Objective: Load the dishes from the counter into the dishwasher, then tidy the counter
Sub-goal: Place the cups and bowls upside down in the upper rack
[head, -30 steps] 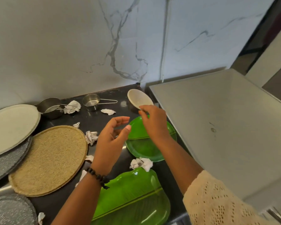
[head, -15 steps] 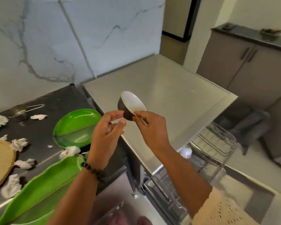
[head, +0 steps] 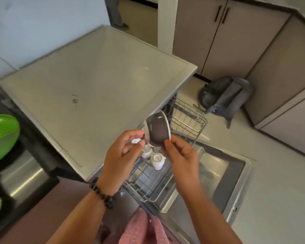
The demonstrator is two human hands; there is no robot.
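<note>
A small bowl [head: 157,129], dark brown outside with a white rim, is held upside down and tilted over the pulled-out upper rack [head: 187,120] of the dishwasher. My right hand [head: 181,155] pinches its rim at the lower right. My left hand [head: 121,155] holds the rim on the left with curled fingers. Under the hands, two white cups [head: 156,160] stand upside down in the rack. The dishwasher door [head: 224,175] lies open below.
The grey dishwasher top [head: 95,88] fills the middle. A green plate [head: 2,136] sits on the dark counter at the left edge. A grey backpack [head: 225,99] lies on the floor by the grey cabinets [head: 218,37]. Someone's legs [head: 115,13] stand at the top.
The bowl was picked up off the counter with both hands, carried right and turned upside down over the open dishwasher rack. The view swung from the counter to the dishwasher.
</note>
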